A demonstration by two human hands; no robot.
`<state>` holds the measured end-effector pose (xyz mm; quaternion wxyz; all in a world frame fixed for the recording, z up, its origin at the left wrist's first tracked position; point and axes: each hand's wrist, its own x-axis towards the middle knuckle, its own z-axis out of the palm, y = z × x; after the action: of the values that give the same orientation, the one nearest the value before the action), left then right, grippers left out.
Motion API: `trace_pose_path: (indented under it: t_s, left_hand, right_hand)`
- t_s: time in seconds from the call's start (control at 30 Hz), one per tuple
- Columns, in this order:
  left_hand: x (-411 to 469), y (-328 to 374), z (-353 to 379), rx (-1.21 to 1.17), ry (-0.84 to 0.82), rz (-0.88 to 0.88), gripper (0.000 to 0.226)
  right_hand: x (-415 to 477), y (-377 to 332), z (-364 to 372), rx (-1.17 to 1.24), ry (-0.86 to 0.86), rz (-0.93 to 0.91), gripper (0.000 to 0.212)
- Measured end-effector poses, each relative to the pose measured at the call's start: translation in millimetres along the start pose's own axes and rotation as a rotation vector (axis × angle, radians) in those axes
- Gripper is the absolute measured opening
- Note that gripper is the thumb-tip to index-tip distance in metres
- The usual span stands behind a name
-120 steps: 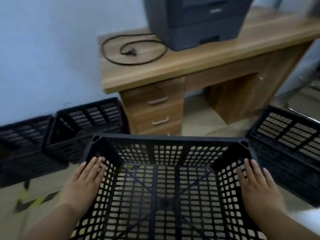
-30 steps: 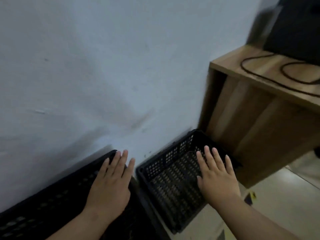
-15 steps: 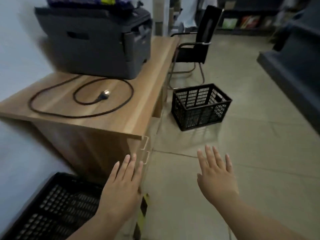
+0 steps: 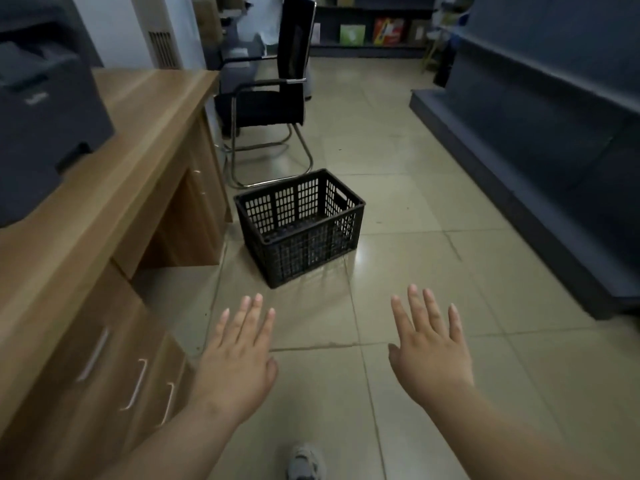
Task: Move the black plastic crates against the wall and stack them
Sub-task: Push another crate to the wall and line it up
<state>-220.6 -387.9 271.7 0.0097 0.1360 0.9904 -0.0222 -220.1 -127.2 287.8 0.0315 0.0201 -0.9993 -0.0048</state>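
- Both hands are out in front of you at the bottom of the frame, palms down, nothing in either one.
- Your left hand (image 4: 239,358) is at lower centre-left. Its grip is spread, with the fingers straight and slightly fanned, and it hovers over the floor (image 4: 433,237) just beside the drawers (image 4: 138,382).
- Your right hand (image 4: 429,355) is at lower centre-right. Its grip is spread too, fingers straight and apart, thumb angled in toward the left hand.
- The black plastic crate (image 4: 301,230) stands upright on the tiled floor in the middle of the frame, open side up and turned at an angle to the tile lines.
- It's well apart from both hands, further up the frame.
- The crate sits near the far end of the desk; you can't tell whether they touch.
- The chair (image 4: 273,98) is just behind the crate, its metal base close to the crate's far rim.
- The wooden tabletop (image 4: 114,181) runs up the left side, with a dark grey printer (image 4: 41,109) on it at upper left.
- The drawers at lower left show silver handles.
- A dark low platform (image 4: 554,161) lines the right edge.
- A shelf (image 4: 367,32) with coloured boxes crosses the top.
- Your shoe (image 4: 306,462) peeks in at the bottom edge, between your forearms.
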Motion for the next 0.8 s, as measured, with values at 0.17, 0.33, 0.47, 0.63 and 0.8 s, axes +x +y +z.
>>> trace_pose_path:
  t_s: [0.17, 0.33, 0.47, 0.63, 0.8]
  left_hand:
    - [127.9, -28.1, 29.7, -0.019, -0.081, -0.009, 0.067]
    - [253.0, -76.5, 47.9, 0.037, -0.168, -0.036, 0.068]
    - [332.3, -113.5, 45.9, 0.155, -0.197, -0.104, 0.066]
    - [423.4, -146.6, 56.1, 0.205, -0.127, -0.232, 0.063]
    - [517.0, -181.3, 90.8, 0.200, -0.177, -0.369, 0.066]
  right_hand:
    - [123.7, 20.6, 21.5, -0.042, -0.015, 0.029, 0.071]
    - [270.8, 24.9, 38.8, -0.039, -0.098, 0.027, 0.070]
    - [372.4, 22.5, 48.6, -0.035, -0.168, 0.023, 0.069]
    - [486.6, 30.6, 67.2, -0.079, -0.197, -0.010, 0.071]
    - [616.1, 43.7, 96.6, -0.099, -0.225, -0.103, 0.073]
